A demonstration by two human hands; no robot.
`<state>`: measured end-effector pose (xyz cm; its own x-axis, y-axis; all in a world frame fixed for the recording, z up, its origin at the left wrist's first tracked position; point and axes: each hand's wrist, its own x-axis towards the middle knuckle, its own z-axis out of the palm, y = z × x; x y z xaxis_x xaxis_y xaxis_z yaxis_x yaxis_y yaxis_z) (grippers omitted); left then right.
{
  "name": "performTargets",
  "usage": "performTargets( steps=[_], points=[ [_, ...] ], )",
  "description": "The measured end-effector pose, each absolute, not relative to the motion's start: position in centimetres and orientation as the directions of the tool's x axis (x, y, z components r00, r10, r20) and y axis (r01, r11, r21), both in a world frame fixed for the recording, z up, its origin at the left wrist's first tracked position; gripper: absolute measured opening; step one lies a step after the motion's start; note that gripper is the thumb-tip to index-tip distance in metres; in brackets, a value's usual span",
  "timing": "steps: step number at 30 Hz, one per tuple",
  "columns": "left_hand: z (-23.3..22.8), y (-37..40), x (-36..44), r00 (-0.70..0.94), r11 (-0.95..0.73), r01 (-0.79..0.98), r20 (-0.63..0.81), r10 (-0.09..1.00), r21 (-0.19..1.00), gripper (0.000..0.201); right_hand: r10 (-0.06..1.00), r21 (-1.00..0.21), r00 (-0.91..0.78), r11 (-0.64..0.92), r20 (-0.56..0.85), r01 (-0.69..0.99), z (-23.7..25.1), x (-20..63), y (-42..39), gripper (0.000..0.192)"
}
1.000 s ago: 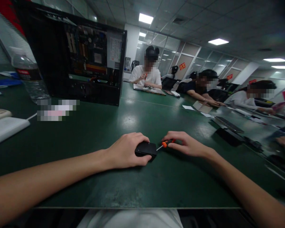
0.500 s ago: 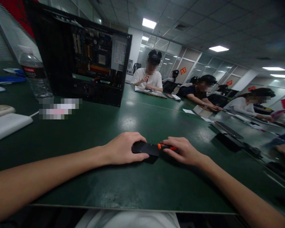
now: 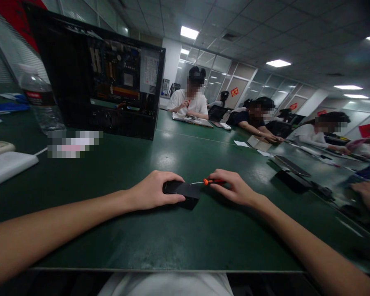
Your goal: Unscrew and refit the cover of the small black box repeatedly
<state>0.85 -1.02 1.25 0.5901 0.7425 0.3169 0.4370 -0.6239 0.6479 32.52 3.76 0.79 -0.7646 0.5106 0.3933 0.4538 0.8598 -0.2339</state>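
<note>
On the green table [image 3: 135, 242], my left hand [image 3: 156, 190] is closed around one end of a small black box-shaped part [image 3: 185, 191], thumb on the near side and fingers on the far side. My right hand [image 3: 231, 187] grips a screwdriver [image 3: 207, 181] with an orange and black handle. Its thin metal shaft points left, and the tip reaches the top of the black part near its right end. Whether the tip sits in a screw is too small to tell.
An open black computer case [image 3: 95, 78] stands at the back left, beside a plastic water bottle [image 3: 41, 100]. A white device [image 3: 10, 166] lies at the left edge. Co-workers sit farther along the table. Dark parts [image 3: 291, 172] lie to the right.
The screwdriver's shaft now shows between its handle and the black part. In the picture, the black part and my left hand have shifted slightly left, with the whole view shifting left too.
</note>
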Motion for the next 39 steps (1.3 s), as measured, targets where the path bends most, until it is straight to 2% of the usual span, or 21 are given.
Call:
performTargets(
  steps=[8,12,15,20,24,31,39],
  points=[
    [1.2,-0.8,1.0,0.606,-0.624,0.429,0.304,0.735,0.654,0.044,0.491,-0.189,-0.771,0.87,0.406,0.455,-0.1,30.4,3.3,0.029],
    [1.9,-0.1,0.0,0.614,-0.604,0.464,0.256,0.746,0.648,0.052,0.421,-0.115,-0.794,0.903,0.44,0.415,-0.1,30.1,2.5,0.03],
    [2.1,0.4,-0.8,0.635,-0.579,0.475,0.197,0.747,0.662,0.049,0.376,-0.039,-0.795,0.912,0.476,0.409,-0.1,30.3,2.0,0.031],
    [1.7,0.3,-0.7,0.627,-0.582,0.449,0.224,0.746,0.678,0.05,0.275,0.135,-0.789,0.903,0.55,0.409,-0.1,30.2,1.8,0.03],
    [1.6,0.1,-0.3,0.628,-0.587,0.435,0.237,0.741,0.683,0.051,0.193,0.159,-0.789,0.926,0.583,0.344,-0.1,30.5,1.8,0.032],
    [1.5,-0.2,-0.3,0.605,-0.582,0.449,0.249,0.756,0.678,0.051,0.284,0.135,-0.768,0.892,0.574,0.431,-0.8,31.2,2.1,0.028],
    [1.5,-0.3,0.0,0.586,-0.571,0.459,0.251,0.771,0.68,0.049,0.278,0.155,-0.768,0.886,0.577,0.438,-0.5,30.6,1.9,0.026]
  ],
)
